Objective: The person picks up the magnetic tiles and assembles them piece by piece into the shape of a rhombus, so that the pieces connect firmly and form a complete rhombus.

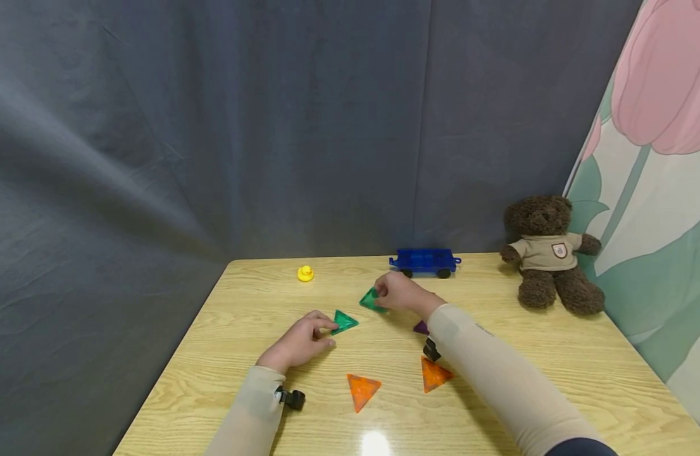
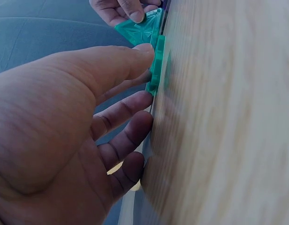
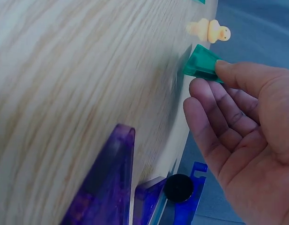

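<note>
Nearest the front of the desk [image 1: 242,294], an orange tile [image 1: 363,391] and a second orange tile [image 1: 433,373] lie flat, apart from each other; the gap probably keeps each easy to reach separately.

Farther in, the left hand [image 1: 300,342] is loosely spread with nothing gripped: 1 fingertip touches the left side of the left green tile [image 1: 345,322], the thumb held off it. That light touch seems meant to steady or nudge a piece resting on the desk. Purple pieces [image 3: 109,187] sit to the right, partly behind the right sleeve [image 1: 481,354].

Beyond, the right hand [image 1: 398,291] is closed in a pinch, thumb against fingers, on the right green tile [image 1: 369,300]. It is tipped up from the desk, near the left one, likely held by its rim because so thin a piece offers little else to grasp.

Along the far edge, a duck [image 1: 306,274] stands left of the middle and a blue wagon [image 1: 424,259] right of it, while a teddy bear [image 1: 546,250] sits by the far right corner, perhaps there to leave the middle for handling.

Counted near to far: 2 orange tiles, 2 green tiles, apparently 2 purple pieces, though the sleeve hides much of them, 1 duck, 1 wagon, 1 bear.
</note>
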The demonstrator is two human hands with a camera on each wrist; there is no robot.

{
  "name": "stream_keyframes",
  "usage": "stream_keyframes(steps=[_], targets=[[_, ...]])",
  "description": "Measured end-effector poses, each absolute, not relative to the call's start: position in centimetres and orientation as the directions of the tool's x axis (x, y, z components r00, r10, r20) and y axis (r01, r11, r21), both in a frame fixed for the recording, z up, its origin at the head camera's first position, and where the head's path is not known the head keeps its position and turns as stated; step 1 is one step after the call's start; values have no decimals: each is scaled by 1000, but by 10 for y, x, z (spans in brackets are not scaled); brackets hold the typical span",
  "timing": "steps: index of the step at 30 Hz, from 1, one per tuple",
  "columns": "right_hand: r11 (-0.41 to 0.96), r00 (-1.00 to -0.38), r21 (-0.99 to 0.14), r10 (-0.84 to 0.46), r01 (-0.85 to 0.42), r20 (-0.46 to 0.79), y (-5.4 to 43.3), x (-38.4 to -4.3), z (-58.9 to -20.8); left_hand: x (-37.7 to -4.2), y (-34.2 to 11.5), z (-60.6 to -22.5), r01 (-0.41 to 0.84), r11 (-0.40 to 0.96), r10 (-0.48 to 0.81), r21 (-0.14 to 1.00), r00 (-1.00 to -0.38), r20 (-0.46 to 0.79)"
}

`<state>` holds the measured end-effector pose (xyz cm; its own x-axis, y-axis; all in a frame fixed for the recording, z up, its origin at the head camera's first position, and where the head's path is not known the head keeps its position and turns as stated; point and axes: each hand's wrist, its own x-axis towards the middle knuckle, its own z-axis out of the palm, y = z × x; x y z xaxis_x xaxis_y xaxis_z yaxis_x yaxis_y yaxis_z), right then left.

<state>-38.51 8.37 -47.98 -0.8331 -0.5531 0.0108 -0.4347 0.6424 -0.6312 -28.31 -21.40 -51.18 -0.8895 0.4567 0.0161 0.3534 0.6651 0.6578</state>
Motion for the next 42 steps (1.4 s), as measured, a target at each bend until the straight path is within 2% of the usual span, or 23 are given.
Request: stream_keyframes(steps=[12, 42], targets=[[653, -858, -622, -511, -431, 58, 74, -380, -479, -283, -212, -512, 346, 660, 471, 666, -882, -8], [650, -837, -601, -544, -465, 60, 44, -368, -483, -281, -207, -508, 373, 674, 499, 637, -867, -20]])
